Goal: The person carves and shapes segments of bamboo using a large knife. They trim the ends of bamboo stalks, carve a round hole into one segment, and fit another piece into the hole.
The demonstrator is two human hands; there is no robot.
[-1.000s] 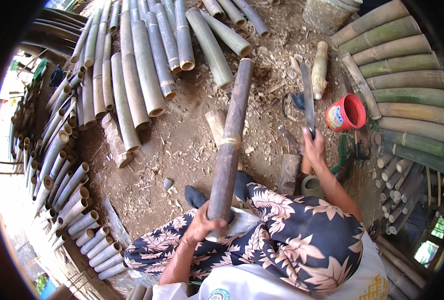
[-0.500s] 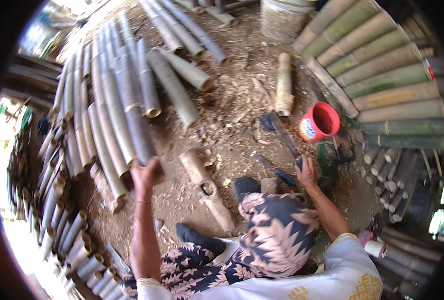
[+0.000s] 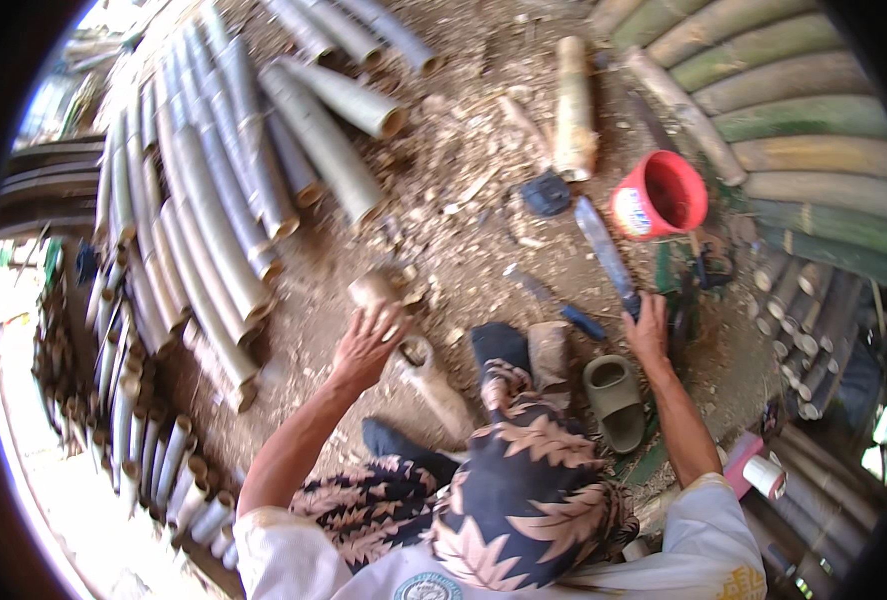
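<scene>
My right hand (image 3: 648, 325) is closed round the dark handle of a machete (image 3: 605, 243), whose broad blade points away from me, just left of a red bucket (image 3: 686, 200). Fingers stretched out and holding nothing, my left hand (image 3: 367, 345) is over a thick wooden piece with a round hole (image 3: 436, 392) on the ground. I cannot tell whether it touches that piece. Left of it lie long bamboo poles (image 3: 209, 220), their cut ends facing me. A smaller knife with a blue handle (image 3: 583, 322) lies on the ground between my hands.
A short bamboo length (image 3: 574, 110) and a dark cloth-like lump (image 3: 546, 193) lie ahead among wood chips. An olive slipper (image 3: 615, 400) is beside my right forearm. Bamboo poles (image 3: 784, 120) are stacked on the right, and thinner bamboo pieces (image 3: 179, 465) at the near left.
My left hand has let go of a bamboo pole's end and moved right, over the wooden piece. My right hand keeps hold of the machete. The view has shifted, and the slipper now shows.
</scene>
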